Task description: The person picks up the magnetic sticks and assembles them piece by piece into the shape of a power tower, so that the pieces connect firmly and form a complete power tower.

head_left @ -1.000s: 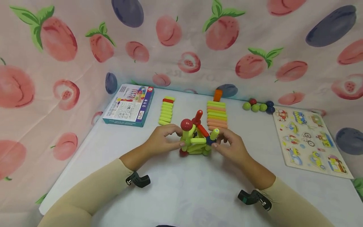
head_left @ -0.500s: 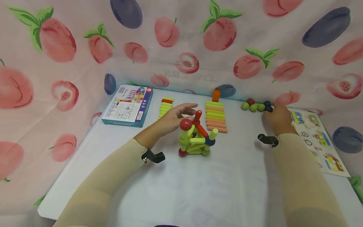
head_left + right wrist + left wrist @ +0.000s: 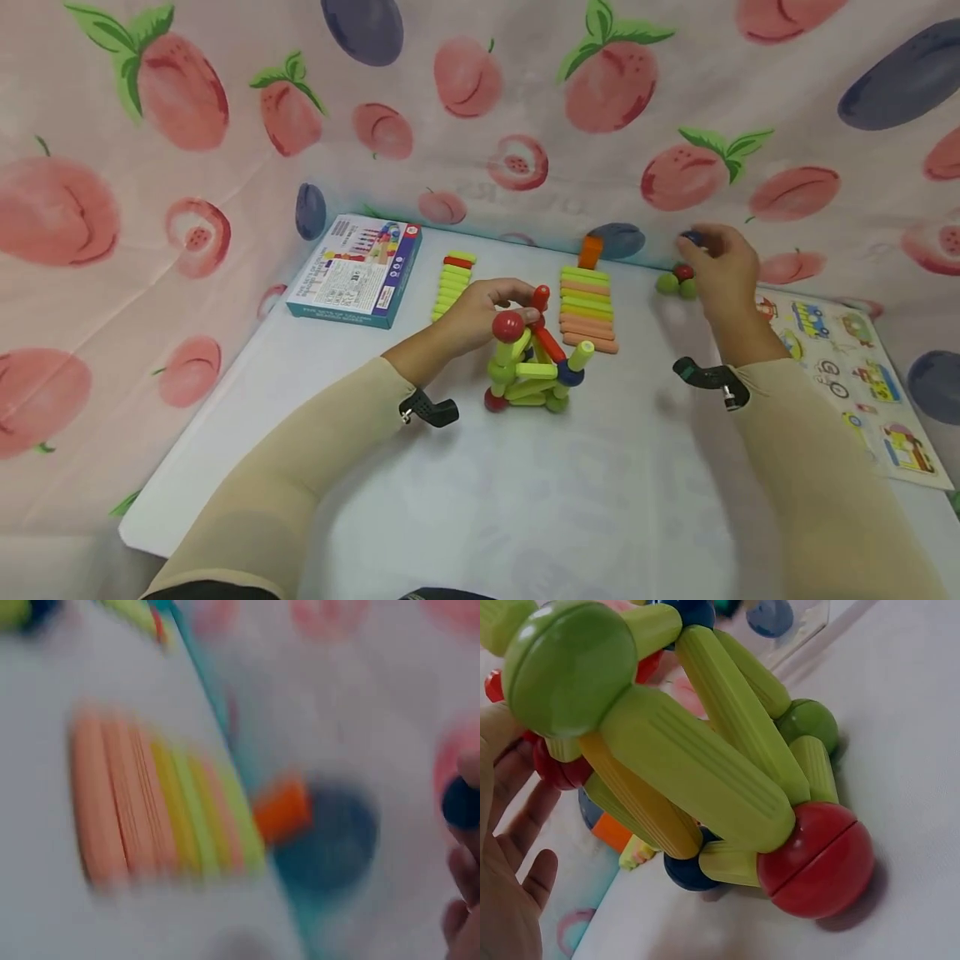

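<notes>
A magnetic stick-and-ball structure (image 3: 534,371) stands mid-table, made of yellow-green and red sticks with red, green and blue balls. My left hand (image 3: 483,315) reaches to its back, with thumb and index finger at the red ball under the upright red stick (image 3: 542,298). The left wrist view shows the left hand (image 3: 510,825) beside the structure, its other fingers spread loosely. At the back right my right hand (image 3: 723,271) is raised, pinching a dark blue ball (image 3: 693,238). That blue ball (image 3: 461,802) appears at the right edge of the right wrist view.
A row of yellow-green sticks (image 3: 453,287) and a row of peach and yellow sticks (image 3: 587,308) lie behind the structure, an orange block (image 3: 590,252) beyond. Green balls (image 3: 667,284) and a red ball (image 3: 683,272) sit near the right hand. A box (image 3: 356,271) and picture board (image 3: 847,375) flank them.
My right hand left the structure for the loose balls at the back right and has lifted a blue ball. The left hand moved from the structure's left side to its red ball at the back.
</notes>
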### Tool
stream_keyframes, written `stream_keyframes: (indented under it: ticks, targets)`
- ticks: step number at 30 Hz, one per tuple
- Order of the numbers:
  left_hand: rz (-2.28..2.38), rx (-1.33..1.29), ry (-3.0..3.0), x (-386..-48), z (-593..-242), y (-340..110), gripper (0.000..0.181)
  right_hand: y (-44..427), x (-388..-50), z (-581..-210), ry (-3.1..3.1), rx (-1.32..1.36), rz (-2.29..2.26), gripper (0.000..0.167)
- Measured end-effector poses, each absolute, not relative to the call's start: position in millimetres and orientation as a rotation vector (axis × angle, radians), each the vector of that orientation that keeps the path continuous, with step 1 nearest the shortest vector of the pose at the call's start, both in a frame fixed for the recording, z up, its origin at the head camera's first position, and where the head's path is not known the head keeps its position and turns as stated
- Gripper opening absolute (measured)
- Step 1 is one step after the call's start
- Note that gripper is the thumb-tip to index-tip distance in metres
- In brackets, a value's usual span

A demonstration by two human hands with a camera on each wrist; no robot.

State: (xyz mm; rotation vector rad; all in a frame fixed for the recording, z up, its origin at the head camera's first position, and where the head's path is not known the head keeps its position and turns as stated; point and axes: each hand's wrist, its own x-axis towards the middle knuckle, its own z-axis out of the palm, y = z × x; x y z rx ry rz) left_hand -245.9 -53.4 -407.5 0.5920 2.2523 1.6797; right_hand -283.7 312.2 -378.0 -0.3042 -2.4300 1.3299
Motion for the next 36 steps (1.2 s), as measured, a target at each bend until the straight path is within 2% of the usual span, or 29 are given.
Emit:
stream_keyframes:
  ticks: [4,7,9,14,20,22,25,28,32,36]
  targets:
    - [1.727,0.570,2.225,-245,-412,-59,0.030,227,-259,-339,-2.522,0.354,1.579,0.038]
    - [1.769,0.596,2.192,-243,-414,-62,0.029,185,-241,-328,-2.603,0.670,1.584,0.034]
    - [1.786,0.608,2.178,-243,-415,-62,0.028,172,-234,-327,-2.657,0.748,1.555,0.033]
    - [1.795,0.607,2.141,-243,-417,-60,0.028,166,-226,-335,-2.698,0.722,1.540,0.034]
    - [1.798,0.548,2.147,-240,-419,-62,0.030,173,-235,-347,-2.592,0.824,1.556,0.042]
    - [1.801,0.528,2.155,-239,-419,-63,0.032,187,-250,-357,-2.516,0.753,1.467,0.037]
    - [1.818,0.516,2.159,-238,-420,-63,0.036,229,-281,-383,-2.441,0.442,1.174,0.030]
    - [1.858,0.519,2.143,-237,-419,-62,0.040,285,-304,-414,-2.538,0.031,0.836,0.037]
    - [1.915,0.540,2.132,-237,-418,-58,0.041,343,-311,-441,-2.817,-0.293,0.597,0.051]
    - [2.139,0.598,2.109,-230,-419,-61,0.029,365,-308,-452,-2.980,-0.357,0.501,0.052]
